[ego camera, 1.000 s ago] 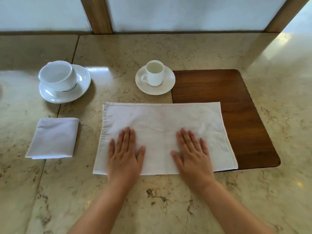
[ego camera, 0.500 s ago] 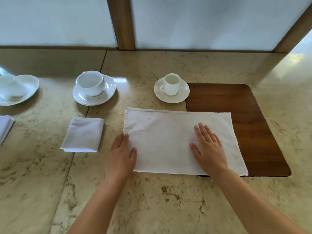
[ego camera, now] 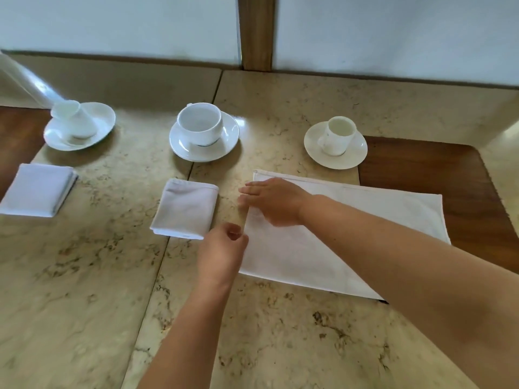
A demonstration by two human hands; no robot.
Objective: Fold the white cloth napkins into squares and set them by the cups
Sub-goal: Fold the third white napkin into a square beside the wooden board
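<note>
From the head view, a white napkin (ego camera: 345, 234) is lying flat in a long rectangle on the marble counter (ego camera: 280, 332), its right end resting over a dark wooden mat (ego camera: 449, 175). The left hand (ego camera: 222, 252) is sitting at the napkin's near-left edge with its fingers curling in toward the thumb, apparently pinching the hem there (the blur is keeping the contact itself from being certain). The right hand (ego camera: 273, 200) is reaching across from the right, its arm crossing over the cloth, and is lying at the far-left corner with fingers stretched out nearly straight, their tips extending just past the left edge; whether it is pressing the cloth or hovering just above it I cannot tell. Just left of both hands a folded napkin (ego camera: 186, 211) is lying as a square, near a wide cup (ego camera: 200, 123) on its saucer on the far side. Farther left another folded square (ego camera: 38, 189) is lying near a tilted cup (ego camera: 74, 119) on a saucer. A small cup (ego camera: 337, 134) is standing on its saucer just beyond the far edge of the open napkin.
</note>
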